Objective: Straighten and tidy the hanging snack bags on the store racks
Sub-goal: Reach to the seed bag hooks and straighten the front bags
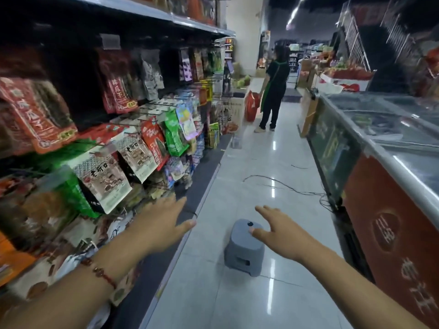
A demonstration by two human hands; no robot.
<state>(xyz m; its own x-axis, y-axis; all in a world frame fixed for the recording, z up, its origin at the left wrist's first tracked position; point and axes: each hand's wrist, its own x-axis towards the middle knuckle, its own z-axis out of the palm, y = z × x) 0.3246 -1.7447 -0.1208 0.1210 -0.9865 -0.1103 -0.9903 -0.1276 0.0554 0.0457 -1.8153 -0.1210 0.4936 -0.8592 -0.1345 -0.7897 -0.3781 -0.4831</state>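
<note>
Hanging snack bags fill the rack on my left: red bags (pixel 35 115) up high, white-and-black bags (pixel 104 179) at mid height, and a green bag (pixel 174 134) and a red bag (pixel 154 141) farther along. My left hand (pixel 164 222) reaches forward with straight fingers, just below and right of the white-and-black bags, touching nothing. A beaded bracelet (pixel 99 273) sits on that wrist. My right hand (pixel 278 231) is stretched out over the aisle, fingers straight, holding nothing.
A grey plastic stool (pixel 242 250) stands on the tiled aisle under my right hand. A chest freezer (pixel 380 176) lines the right side. Black cables (pixel 285 186) trail across the floor. A person in an apron (pixel 273 91) stands farther down the aisle.
</note>
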